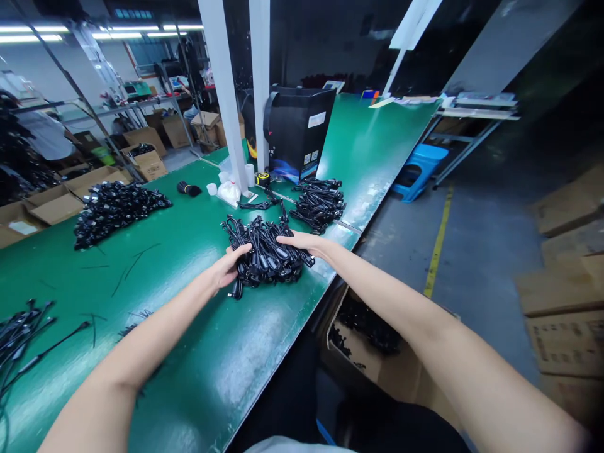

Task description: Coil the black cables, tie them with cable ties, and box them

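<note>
A thick heap of bundled black cables (268, 251) lies on the green table (198, 352), between my two hands. My left hand (230, 264) grips the left side of the heap, thumb on top and fingers low against it. At the upper right of the heap, my right hand (302, 241) presses on the cables; its fingers are mostly hidden on the far side. Just behind sits a second pile of black cable bundles (318, 204). Another large pile of black cables (117, 207) is at the left, and loose cables (23, 340) lie at the lower left edge.
A black bag (299, 129) stands behind white posts (229, 94), near a tape measure (262, 178). An open carton (372, 365) holding black cables is below the table's right edge. A blue stool (419, 170) and stacked cartons (566, 333) are at the right.
</note>
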`<state>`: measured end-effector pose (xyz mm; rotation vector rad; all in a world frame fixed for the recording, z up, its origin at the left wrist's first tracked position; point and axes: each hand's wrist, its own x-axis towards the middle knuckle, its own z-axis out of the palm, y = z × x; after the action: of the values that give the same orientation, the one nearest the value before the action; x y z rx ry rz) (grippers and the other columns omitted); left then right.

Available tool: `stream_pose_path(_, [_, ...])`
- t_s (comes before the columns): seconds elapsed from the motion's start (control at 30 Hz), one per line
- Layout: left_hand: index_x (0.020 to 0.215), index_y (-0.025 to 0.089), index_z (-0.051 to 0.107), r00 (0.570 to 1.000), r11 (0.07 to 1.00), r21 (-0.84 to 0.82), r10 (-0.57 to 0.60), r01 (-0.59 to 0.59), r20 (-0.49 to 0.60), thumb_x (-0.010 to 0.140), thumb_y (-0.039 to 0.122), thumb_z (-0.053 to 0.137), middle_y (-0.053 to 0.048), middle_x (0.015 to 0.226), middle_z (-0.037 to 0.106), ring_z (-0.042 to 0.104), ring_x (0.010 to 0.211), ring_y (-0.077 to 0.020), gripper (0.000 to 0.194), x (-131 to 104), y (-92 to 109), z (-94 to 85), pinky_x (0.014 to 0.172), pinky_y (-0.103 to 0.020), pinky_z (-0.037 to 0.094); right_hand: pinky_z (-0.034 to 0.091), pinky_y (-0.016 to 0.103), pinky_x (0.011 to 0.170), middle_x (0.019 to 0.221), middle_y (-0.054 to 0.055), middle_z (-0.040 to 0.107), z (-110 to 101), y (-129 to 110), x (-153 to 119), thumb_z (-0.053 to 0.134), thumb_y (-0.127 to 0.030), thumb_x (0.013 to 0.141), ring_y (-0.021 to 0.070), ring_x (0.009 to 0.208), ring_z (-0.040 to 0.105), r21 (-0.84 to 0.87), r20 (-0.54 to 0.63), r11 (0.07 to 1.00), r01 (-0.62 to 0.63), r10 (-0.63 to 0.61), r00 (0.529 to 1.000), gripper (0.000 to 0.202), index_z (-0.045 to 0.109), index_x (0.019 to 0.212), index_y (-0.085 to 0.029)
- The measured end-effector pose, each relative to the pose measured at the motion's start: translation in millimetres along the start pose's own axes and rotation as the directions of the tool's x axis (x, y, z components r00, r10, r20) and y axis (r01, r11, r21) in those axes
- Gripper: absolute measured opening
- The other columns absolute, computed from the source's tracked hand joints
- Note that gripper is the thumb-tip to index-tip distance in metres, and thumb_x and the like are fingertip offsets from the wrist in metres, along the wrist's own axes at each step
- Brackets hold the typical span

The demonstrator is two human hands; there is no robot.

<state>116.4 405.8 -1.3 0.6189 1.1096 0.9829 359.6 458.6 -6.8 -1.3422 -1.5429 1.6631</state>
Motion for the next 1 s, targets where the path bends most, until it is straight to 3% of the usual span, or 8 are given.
stream_pose_path(0.17, [0.125,0.022,0.039,0.996,0.994,0.106,0.009,-0.018,0.086,0.065,0.042,0.084,-0.012,0.144,0.041,0.046,0.127,-0.0297,0.078,-16.5,-8.1,-2.0,0.105,-0.046,0.044,0.052,0.045,0.096,0.117,0.010,0.067,12.6,5.2,-10.8,0.082,-0.048,0.067,0.0281,0.106,0.063,0.156,0.096,0.987,0.033,-0.049,0.994,0.066,0.058,0.121,-0.020])
stream_pose_path(0.33, [0.129,0.022,0.027,0.942,0.915,0.246,0.276,-0.319,0.193,0.060,0.044,0.087,-0.015,0.145,0.035,0.037,0.134,-0.0298,0.093,-29.5,-27.3,3.0,0.113,-0.046,0.033,0.039,0.045,0.110,0.131,0.010,0.058,22.6,21.6,-30.6,0.088,-0.049,0.056,0.0287,0.122,0.052,0.230,0.034,0.959,0.168,-0.180,0.983,0.089,0.049,0.130,-0.021])
stream_pose_path(0.43, [0.132,0.020,0.023,0.845,0.762,0.370,0.451,-0.532,0.287,0.059,0.047,0.086,-0.017,0.145,0.032,0.032,0.137,-0.0316,0.099,-37.6,-26.0,4.6,0.116,-0.049,0.026,0.036,0.044,0.111,0.132,0.007,0.056,29.5,20.8,-44.5,0.090,-0.043,0.054,0.0279,0.125,0.049,0.193,-0.058,0.914,0.357,-0.353,0.934,0.092,0.046,0.132,-0.023])
stream_pose_path(0.5, [0.135,0.020,0.022,0.753,0.599,0.456,0.526,-0.658,0.395,0.060,0.049,0.085,-0.017,0.145,0.032,0.031,0.137,-0.0341,0.102,-40.1,-17.9,3.0,0.116,-0.054,0.022,0.035,0.043,0.110,0.127,0.006,0.057,34.2,16.5,-50.3,0.090,-0.041,0.053,0.0278,0.123,0.050,0.105,-0.135,0.858,0.503,-0.489,0.862,0.092,0.045,0.131,-0.024])
stream_pose_path(0.6, [0.140,0.020,0.021,0.605,0.379,0.477,0.576,-0.793,0.549,0.059,0.051,0.085,-0.018,0.145,0.031,0.030,0.137,-0.0373,0.108,-37.5,-9.1,-5.0,0.116,-0.058,0.018,0.034,0.041,0.110,0.121,0.006,0.057,42.1,13.7,-52.8,0.092,-0.044,0.047,0.0281,0.120,0.050,-0.037,-0.213,0.771,0.635,-0.627,0.749,0.096,0.045,0.128,-0.022])
stream_pose_path(0.67, [0.143,0.022,0.018,0.557,0.332,0.453,0.583,-0.827,0.591,0.057,0.051,0.086,-0.018,0.148,0.026,0.027,0.138,-0.0386,0.113,-33.3,-12.8,-13.4,0.116,-0.059,0.018,0.035,0.042,0.110,0.119,0.006,0.057,47.4,17.1,-51.3,0.091,-0.046,0.046,0.0284,0.119,0.051,-0.089,-0.195,0.748,0.658,-0.660,0.725,0.095,0.045,0.126,-0.022])
stream_pose_path(0.83, [0.147,0.028,0.010,0.616,0.388,0.483,0.576,-0.785,0.538,0.054,0.056,0.086,-0.017,0.150,0.022,0.020,0.141,-0.0407,0.124,-21.1,-32.6,-30.7,0.115,-0.061,0.016,0.033,0.044,0.111,0.130,0.009,0.051,50.4,26.9,-39.0,0.091,-0.045,0.047,0.0305,0.125,0.046,-0.114,-0.032,0.764,0.636,-0.642,0.766,0.102,0.039,0.132,-0.021])
stream_pose_path(1.0, [0.148,0.023,0.012,0.680,0.370,0.574,0.472,-0.730,0.560,0.052,0.058,0.086,-0.020,0.144,0.033,0.031,0.136,-0.0406,0.126,-11.3,-24.8,-28.6,0.113,-0.062,0.021,0.030,0.047,0.112,0.135,0.012,0.047,38.1,19.0,-22.7,0.091,-0.041,0.048,0.0324,0.130,0.041,-0.159,0.108,0.813,0.560,-0.549,0.829,0.110,0.032,0.137,-0.018])
